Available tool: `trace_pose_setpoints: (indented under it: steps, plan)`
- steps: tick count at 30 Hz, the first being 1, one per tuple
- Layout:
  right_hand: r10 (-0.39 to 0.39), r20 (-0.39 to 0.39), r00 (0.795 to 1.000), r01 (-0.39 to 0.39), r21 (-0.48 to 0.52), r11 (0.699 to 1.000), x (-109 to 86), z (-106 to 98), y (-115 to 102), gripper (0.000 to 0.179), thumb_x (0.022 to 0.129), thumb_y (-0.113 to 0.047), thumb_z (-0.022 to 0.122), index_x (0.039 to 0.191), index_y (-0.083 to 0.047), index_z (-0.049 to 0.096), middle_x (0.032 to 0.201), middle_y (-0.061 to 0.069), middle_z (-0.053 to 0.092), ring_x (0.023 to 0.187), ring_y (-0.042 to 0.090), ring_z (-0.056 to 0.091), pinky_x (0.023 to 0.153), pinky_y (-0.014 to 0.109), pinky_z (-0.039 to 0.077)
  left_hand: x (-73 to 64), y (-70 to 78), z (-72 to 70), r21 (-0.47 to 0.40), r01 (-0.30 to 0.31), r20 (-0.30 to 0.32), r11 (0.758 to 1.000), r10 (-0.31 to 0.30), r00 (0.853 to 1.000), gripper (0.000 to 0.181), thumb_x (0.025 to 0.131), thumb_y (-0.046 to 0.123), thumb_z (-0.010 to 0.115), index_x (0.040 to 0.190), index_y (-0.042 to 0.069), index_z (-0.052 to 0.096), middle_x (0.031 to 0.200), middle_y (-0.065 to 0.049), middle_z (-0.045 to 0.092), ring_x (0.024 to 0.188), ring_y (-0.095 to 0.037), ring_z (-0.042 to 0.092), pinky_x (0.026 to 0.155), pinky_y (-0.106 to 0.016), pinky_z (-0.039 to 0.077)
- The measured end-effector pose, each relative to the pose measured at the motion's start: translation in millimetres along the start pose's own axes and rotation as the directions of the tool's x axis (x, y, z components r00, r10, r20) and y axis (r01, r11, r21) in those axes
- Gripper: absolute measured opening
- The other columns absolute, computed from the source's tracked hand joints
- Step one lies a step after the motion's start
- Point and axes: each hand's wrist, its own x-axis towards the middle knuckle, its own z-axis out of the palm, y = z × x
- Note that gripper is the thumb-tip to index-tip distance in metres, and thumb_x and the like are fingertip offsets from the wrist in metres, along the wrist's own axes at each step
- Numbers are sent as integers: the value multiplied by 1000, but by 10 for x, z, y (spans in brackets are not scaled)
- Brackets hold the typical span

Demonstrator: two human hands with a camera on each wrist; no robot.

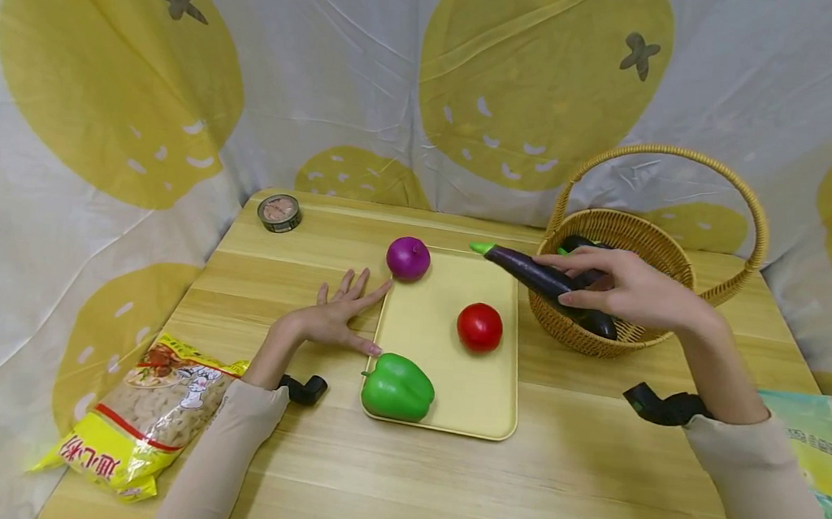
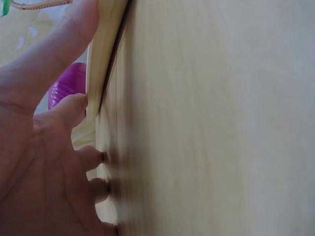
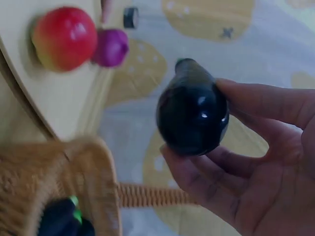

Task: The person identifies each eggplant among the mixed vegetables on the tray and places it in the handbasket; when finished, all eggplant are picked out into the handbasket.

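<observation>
My right hand [image 1: 630,288] grips a dark purple eggplant [image 1: 528,272] between thumb and fingers, above the left rim of the wicker basket [image 1: 578,341]. Its green stem end points left; in the right wrist view the rounded end of the eggplant [image 3: 192,120] faces the camera. More eggplants [image 3: 59,219] lie inside the basket. Fingers spread, my left hand [image 1: 327,318] touches the left edge of the pale yellow tray [image 1: 422,317]. On this tray sit a purple onion [image 1: 408,259] at the far left corner, a red round fruit [image 1: 480,327] and a green bell pepper [image 1: 399,387].
A small round can [image 1: 279,212] stands at the table's far left corner. The pasta bag [image 1: 155,410] lies at the left edge, partly beside my left sleeve. Another printed bag [image 1: 821,462] lies at the right, partly behind my right sleeve. The basket's tall handle [image 1: 670,151] arches upward.
</observation>
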Motion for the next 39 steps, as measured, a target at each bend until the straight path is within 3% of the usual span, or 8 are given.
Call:
trace_pose_setpoints:
  steps: [8,12,17,21,23,31,34,39]
  plan:
    - [158,12,987,-157,-52,986,-77,-450,274,53,98,-20,73,149,-23,58,147,11,62,97,9,56,73,24,45,1,7,-6,-13,-9,-5,1000,9,1000,112,88,51,79,168,26,5,171,-22,-23,156,-44,-29,117,-74,-22]
    - [224,30,974,-222,-71,973,-98,-548,438,54,99,-20,71,151,-22,56,149,14,60,90,12,54,68,28,42,-4,19,-12,-5,-8,-6,1000,8,1000,113,87,51,79,168,26,5,171,-22,-23,156,-45,-28,117,-75,-22]
    - [303,57,951,-299,-66,952,-68,-542,611,56,99,-16,70,152,-14,54,141,22,63,89,20,61,63,29,43,-6,19,-10,3,-3,-4,1000,3,1000,113,87,52,79,168,26,4,171,-22,-23,156,-44,-29,117,-74,-22]
    - [338,71,939,-337,-23,941,-23,-508,729,58,98,-12,70,152,-8,52,139,31,60,113,40,64,63,29,45,-7,19,-7,4,-3,-4,1000,3,1000,113,87,52,79,168,26,4,171,-21,-23,156,-44,-29,117,-74,-22]
    - [346,82,935,-348,5,938,-19,-503,791,58,98,-12,70,153,-7,51,147,34,53,133,49,53,66,30,49,-7,17,-8,4,-5,-3,1000,5,1000,113,87,52,79,168,26,4,171,-21,-23,155,-44,-29,117,-74,-22]
    - [417,165,894,-435,97,895,36,-423,972,60,99,-14,68,154,-5,48,151,37,45,133,48,50,74,34,58,-3,-5,-1,5,5,4,1000,-5,1000,113,88,53,78,168,28,2,171,-20,-25,156,-42,-30,117,-73,-23]
    - [422,178,889,-442,99,891,73,-386,1026,60,99,-15,68,155,-3,46,151,39,45,136,51,48,81,36,61,1,-6,0,-1,3,7,1000,-3,1000,113,88,54,78,168,29,2,171,-19,-25,156,-42,-30,117,-73,-23]
    - [407,195,893,-427,78,901,118,-355,1066,63,98,-13,69,155,-2,44,153,39,43,138,53,46,77,34,60,-6,3,-5,-5,0,8,1000,0,1000,114,87,54,79,168,29,2,170,-19,-25,156,-42,-30,117,-73,-24]
